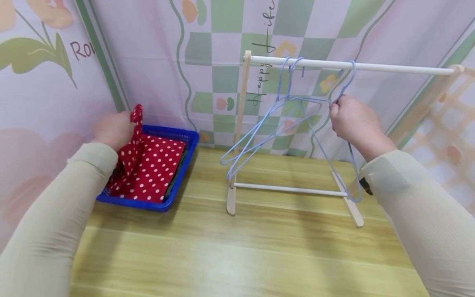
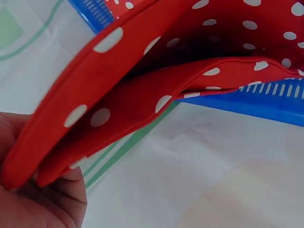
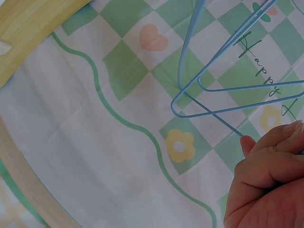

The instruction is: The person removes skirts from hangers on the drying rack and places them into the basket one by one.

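Note:
At the left, my left hand point(image 1: 113, 128) grips a raised edge of a red cloth point(image 1: 159, 169) with white polka dots. Most of that cloth lies in a blue basket point(image 1: 193, 144). The left wrist view shows the folded red fabric point(image 2: 99, 116) pinched between thumb and fingers. My right hand point(image 1: 356, 121) holds a blue clothes hanger point(image 1: 319, 134) just below its hook, which is still over the white rail point(image 1: 393, 68). In the right wrist view, curled fingers point(image 3: 270, 166) cover the gripped part. Two more blue hangers point(image 1: 256, 130) hang to the left on the rail.
The rack has a wooden post point(image 1: 243, 107) and a lower white bar point(image 1: 289, 189), and stands on a wood-grain surface point(image 1: 222, 255). Patterned curtains point(image 1: 148, 62) close off the back and sides. Dark green fabric point(image 1: 177, 173) shows under the red cloth.

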The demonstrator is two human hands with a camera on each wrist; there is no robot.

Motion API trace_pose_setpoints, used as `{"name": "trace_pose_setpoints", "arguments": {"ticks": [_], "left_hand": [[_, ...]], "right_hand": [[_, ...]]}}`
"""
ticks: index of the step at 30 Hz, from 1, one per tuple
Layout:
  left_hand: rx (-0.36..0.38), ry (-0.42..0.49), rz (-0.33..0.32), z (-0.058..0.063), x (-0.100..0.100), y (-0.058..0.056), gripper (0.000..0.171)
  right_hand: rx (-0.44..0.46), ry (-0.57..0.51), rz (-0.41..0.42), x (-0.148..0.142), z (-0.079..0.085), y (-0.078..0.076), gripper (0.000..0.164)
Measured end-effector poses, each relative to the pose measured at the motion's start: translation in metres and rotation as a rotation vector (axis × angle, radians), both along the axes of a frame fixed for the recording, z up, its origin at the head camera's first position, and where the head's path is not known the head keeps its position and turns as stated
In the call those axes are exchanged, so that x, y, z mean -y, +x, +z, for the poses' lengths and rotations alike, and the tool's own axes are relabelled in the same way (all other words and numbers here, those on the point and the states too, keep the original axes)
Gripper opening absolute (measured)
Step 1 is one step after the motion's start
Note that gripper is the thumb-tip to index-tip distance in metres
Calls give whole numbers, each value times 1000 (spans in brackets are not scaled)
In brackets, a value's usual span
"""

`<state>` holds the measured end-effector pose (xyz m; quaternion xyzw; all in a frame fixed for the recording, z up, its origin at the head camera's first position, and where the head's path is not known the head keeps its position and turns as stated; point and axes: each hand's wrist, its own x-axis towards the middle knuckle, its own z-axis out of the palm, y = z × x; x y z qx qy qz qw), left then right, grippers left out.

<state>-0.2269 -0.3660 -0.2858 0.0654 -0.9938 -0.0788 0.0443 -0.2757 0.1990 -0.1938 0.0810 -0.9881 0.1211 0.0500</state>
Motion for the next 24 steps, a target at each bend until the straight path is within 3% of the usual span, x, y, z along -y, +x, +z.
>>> {"name": "trace_pose_setpoints", "arguments": {"ticks": [6, 24], "left_hand": [[-20, -31, -15, -6, -1, -2, 37], [-160, 78, -52, -23, -20, -1, 27]], "right_hand": [[1, 0, -2, 0, 0, 0, 52], [5, -1, 3, 0, 0, 1, 53]]}}
